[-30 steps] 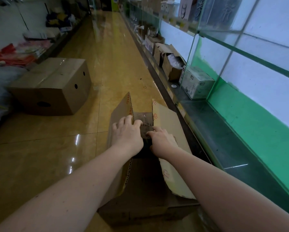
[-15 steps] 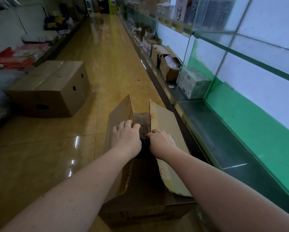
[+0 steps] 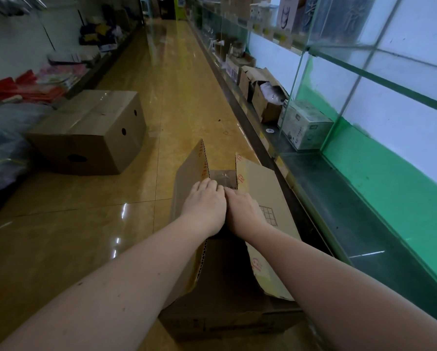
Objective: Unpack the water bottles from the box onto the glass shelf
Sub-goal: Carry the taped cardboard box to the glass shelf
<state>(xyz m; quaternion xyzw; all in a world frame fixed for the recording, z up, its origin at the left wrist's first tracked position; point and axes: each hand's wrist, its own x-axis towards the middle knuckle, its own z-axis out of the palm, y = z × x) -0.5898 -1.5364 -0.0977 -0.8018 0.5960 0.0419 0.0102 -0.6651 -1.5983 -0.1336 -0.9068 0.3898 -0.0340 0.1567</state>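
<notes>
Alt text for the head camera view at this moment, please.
Both hands, left hand and right hand, reach side by side into the open cardboard box on the tiled floor, its flaps raised. The empty glass shelf runs along the right; a closed carton sits left.

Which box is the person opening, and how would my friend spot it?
Find the long glass shelf along the green wall. On the shiny floor right beside it sits the box, its two long flaps standing up, with the left hand and right hand reaching inside. The other floor box is taped shut and has round holes.
</notes>
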